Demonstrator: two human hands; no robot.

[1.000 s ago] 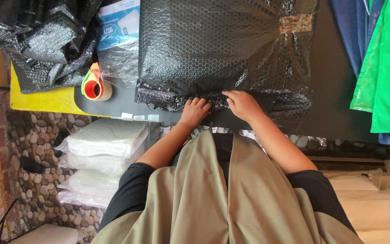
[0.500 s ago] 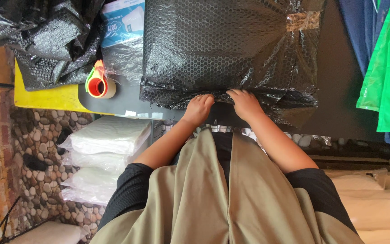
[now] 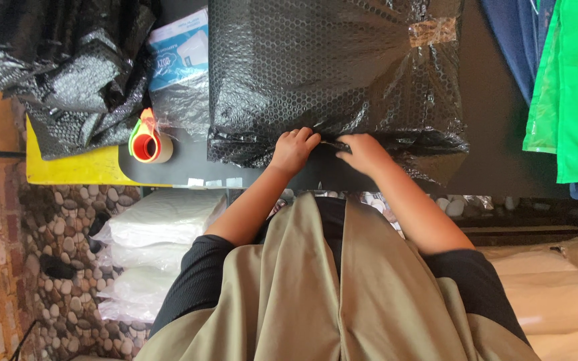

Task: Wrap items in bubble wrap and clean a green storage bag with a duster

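A large parcel wrapped in black bubble wrap (image 3: pixel 329 67) lies on the dark grey table (image 3: pixel 496 134), with a strip of brown tape (image 3: pixel 431 31) near its far right corner. My left hand (image 3: pixel 292 150) presses on the near edge of the wrap, fingers curled over the fold. My right hand (image 3: pixel 364 152) rests beside it on the same edge and pinches the loose wrap. The two hands are close together, almost touching.
A tape dispenser (image 3: pixel 146 140) with an orange and green handle stands left of the parcel. Crumpled black bubble wrap (image 3: pixel 68 73) and a blue and white box (image 3: pixel 178 47) lie at the far left. Green plastic sheeting (image 3: pixel 573 87) hangs right. White bagged stacks (image 3: pixel 162 220) sit below the table.
My left hand has moved up onto the folded edge of the wrap. My right hand has slid slightly towards it, gathering the fold.
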